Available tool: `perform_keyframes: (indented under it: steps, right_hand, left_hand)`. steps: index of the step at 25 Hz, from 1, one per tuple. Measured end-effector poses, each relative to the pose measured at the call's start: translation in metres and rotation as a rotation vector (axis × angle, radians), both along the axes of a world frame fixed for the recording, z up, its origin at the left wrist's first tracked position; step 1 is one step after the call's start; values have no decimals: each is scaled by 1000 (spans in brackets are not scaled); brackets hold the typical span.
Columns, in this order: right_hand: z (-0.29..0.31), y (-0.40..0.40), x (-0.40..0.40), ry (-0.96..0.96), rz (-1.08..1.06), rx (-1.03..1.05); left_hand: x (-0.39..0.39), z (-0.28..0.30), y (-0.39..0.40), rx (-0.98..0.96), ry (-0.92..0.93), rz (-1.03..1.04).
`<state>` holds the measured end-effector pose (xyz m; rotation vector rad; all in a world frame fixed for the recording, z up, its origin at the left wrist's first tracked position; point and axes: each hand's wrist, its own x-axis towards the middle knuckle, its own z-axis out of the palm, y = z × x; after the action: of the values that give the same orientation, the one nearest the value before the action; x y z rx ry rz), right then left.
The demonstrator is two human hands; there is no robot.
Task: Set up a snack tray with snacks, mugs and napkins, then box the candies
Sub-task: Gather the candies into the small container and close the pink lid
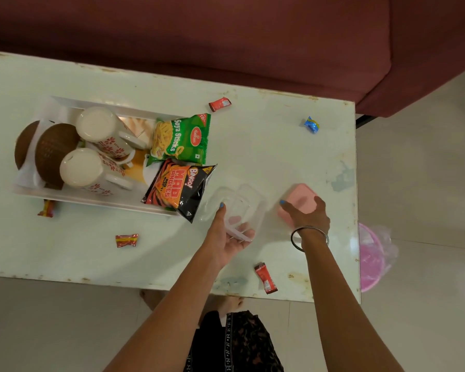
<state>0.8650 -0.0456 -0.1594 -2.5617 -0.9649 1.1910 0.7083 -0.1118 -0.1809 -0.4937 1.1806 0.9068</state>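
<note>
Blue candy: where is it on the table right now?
The blue candy lies alone near the table's far right corner, close to the sofa, well beyond the pink lid under the right hand.

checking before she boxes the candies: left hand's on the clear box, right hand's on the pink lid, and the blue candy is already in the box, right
Not quite. In the head view the blue candy lies loose on the table, far from the clear box, near the far right corner. The rest holds: the left hand grips the clear box and the right hand rests on the pink lid.
</note>
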Motion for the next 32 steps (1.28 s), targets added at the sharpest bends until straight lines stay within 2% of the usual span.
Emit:
perform_keyframes:
  steps: [2,6,9,13,16,18,21,24,28,32]
  right_hand:
    - [-1,-4,-7,-40,22,41]
    - [2,-21,-25,345,-74,-22]
    - [-1,-30,-34,207,82,57]
    - [-1,-29,-36,265,34,157]
    - [-10,-38,-26,139,-20,149]
    - [-16,-56,-17,29,8,67]
    - [-20,-95,-15,-78,140,-144]
    - [-25,-130,-26,-133,297,-147]
    - [-34,-142,-61,-110,427,-33]
    - [-37,-134,-99,23,504,37]
  left_hand:
    - [3,1,1,-10,-24,14]
    - [7,5,-1,-17,-49,15]
    - [4,6,-9,-7,-4,-114]
    - [-12,5,-25,-43,148,-199]
    - [-32,-1,-47,-55,391,-252]
    - [-47,-7,-67,-22,673,-296]
    - [-78,-9,-96,45,1182,-452]
    - [-111,-13,-109,81,1491,-666]
    - [-140,-20,-106,80,1650,-1046]
    - [-152,-26,-105,76,1658,-1168]
